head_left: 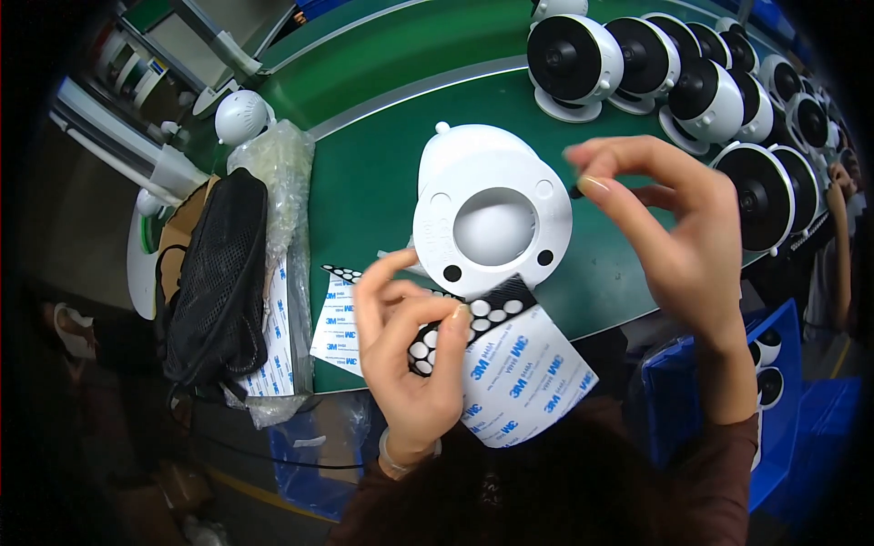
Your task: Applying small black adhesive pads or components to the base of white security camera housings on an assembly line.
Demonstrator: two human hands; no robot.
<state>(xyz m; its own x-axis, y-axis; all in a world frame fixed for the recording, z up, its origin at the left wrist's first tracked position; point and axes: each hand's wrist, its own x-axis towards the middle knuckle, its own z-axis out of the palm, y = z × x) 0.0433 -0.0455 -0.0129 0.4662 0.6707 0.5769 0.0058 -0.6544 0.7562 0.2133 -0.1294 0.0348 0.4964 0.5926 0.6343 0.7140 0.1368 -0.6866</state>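
A white camera lies on the green bench with its round base ring facing up. Two black round pads, a left pad and a right pad, sit in the ring's near side; two far recesses are bare. Between thumb and fingers, my left hand grips a sheet of adhesive pads, its white printed backing partly folded to show black material and white round spots. My right hand is raised right of the ring, pinching a small black pad mostly hidden by the fingertips.
Several finished-looking white cameras with black fronts stand along the right and far right. Another backing sheet lies under my left hand. A black mesh pouch and bubble wrap are at left. A blue bin holds more cameras.
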